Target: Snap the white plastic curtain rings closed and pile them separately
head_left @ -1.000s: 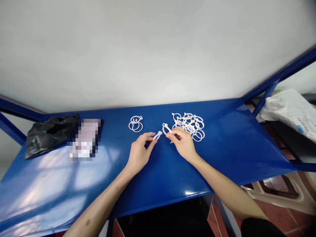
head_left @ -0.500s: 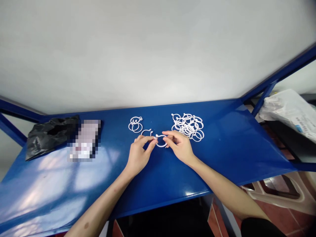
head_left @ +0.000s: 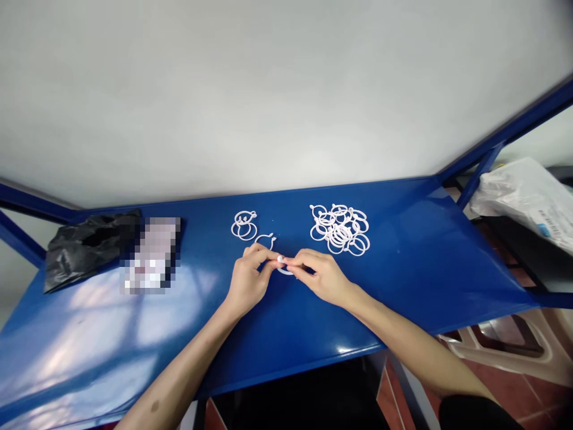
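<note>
Between my two hands is a white plastic ring, mostly covered by the fingers. My left hand pinches the small knob at its top left between thumb and fingers. From the other side my right hand is closed on the ring, its fingertips almost meeting the left ones. An open ring with a gap at its top lies just beyond my left hand, which partly covers it. Several like rings lie in a small group farther left, and a tangled pile of rings lies beyond my right hand.
A blue table bears everything, against a pale wall. At the left lie a black plastic bag and a blurred flat object. A clear plastic bag sits past the right edge; below it stands a beige stool.
My right hand has moved left and slightly down along the ring, bringing its fingertips against the left ones. The ring is lower and more hidden. My left hand has hardly moved.
</note>
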Motion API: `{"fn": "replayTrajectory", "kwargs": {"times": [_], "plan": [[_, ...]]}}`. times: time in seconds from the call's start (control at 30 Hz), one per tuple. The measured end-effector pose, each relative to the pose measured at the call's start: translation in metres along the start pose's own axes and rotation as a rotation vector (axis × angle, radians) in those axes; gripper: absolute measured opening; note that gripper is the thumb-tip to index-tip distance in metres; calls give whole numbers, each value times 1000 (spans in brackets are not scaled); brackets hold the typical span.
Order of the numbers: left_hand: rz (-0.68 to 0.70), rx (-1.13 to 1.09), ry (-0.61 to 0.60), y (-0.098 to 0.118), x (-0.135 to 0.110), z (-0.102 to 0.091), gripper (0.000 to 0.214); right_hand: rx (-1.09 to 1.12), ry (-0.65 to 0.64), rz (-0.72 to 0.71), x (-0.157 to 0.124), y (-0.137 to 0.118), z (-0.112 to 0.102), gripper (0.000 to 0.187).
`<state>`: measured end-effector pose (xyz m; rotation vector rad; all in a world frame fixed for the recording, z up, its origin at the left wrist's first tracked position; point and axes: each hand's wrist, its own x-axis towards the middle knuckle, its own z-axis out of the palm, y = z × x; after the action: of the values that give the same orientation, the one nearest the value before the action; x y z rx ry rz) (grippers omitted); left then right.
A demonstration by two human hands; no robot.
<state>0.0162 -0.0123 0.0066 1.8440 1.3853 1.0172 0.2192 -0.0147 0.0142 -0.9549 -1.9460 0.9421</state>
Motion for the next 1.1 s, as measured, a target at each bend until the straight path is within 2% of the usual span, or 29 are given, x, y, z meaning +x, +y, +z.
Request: {"fn": "replayTrajectory", "kwargs": {"times": [0.13,0.2,0.27,0.37,0.4,0.47,0.57,0.67,0.8,0.93,1.1], "plan": [[118,110,-11,-7,3,-1,16,-171,8,-92,5,-1,-5,23],[187,226,12,-10,4,-1,16,-283,72,-125,10,-1,-17,25],[230,375,56,-13,5,-1,18,-381,188,-99,12,-1,-38,24],[249,571,96,-20,6,-1,20,-458,391,86,9,3,-81,20],[248,612,90,-22,7,-1,20,-455,408,173,5,5,-95,21],[241,653,73,-27,8,-1,18,-459,353,299,-3,12,-119,19],[231,649,65,-30,10,-2,17,-522,210,406,-14,21,-140,26],[236,640,69,-29,11,-3,17,-575,139,454,-21,28,-147,27],[232,610,70,-26,11,-3,17,-546,78,495,-24,36,-148,19],[235,584,59,-24,11,-2,18,-567,126,444,-22,42,-145,19],[223,538,33,-22,10,-1,18,-547,158,467,-20,42,-142,25]]}}
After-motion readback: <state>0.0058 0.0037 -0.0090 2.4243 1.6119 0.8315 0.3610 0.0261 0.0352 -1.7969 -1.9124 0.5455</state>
